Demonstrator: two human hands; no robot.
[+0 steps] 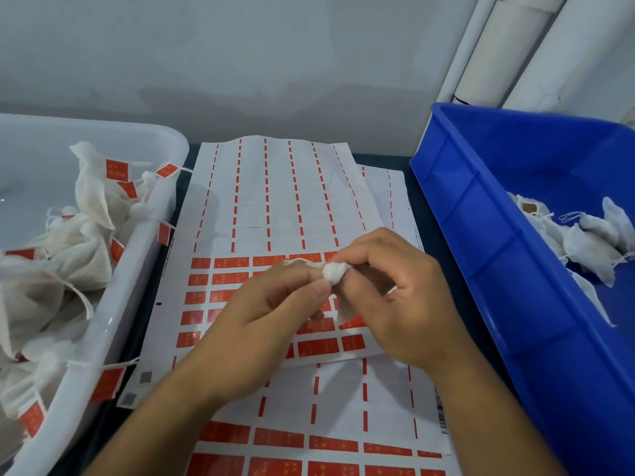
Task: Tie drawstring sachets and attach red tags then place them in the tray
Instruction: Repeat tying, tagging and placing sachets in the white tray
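Note:
A small white drawstring sachet (334, 273) is bunched between both hands above the sheets of red tag stickers (220, 269). My left hand (271, 314) pinches its gathered neck with thumb and fingers, and a thin string runs over the fingertips. My right hand (398, 297) curls round the sachet's body from the right, hiding most of it. The clear white tray (144, 242) at the left holds several tied sachets with red tags (117, 170). The blue bin (481, 235) at the right holds several untagged white sachets (591, 242).
Two sticker sheets overlap on the dark table; the upper one (275, 187) is mostly peeled, with red tags left in its lower rows. A second sheet (309, 441) lies nearer me. White pipes (515, 46) stand against the grey wall at the back right.

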